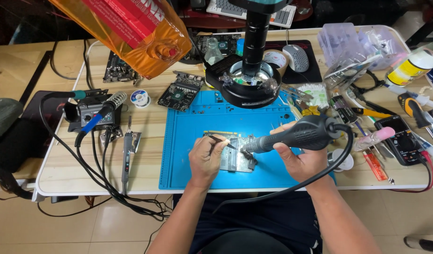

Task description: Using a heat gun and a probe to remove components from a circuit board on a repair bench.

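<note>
Head view. Left hand [204, 157]: grip clenched on tweezers [222, 140], tips over board [235, 153]. Right hand [299, 157]: grip clenched on hot-air wand [296, 135], nozzle at board. Board: flat on blue mat [188, 141], worktop [61, 169] centre, below microscope [254, 51].

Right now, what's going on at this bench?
A person is working on a circuit board lying on a blue mat. The right hand grips a black hot-air handpiece, its nozzle aimed down at the board. The left hand holds thin tweezers with the tip at the same spot. A microscope with ring light stands behind the mat; a soldering station sits at the left.
</note>
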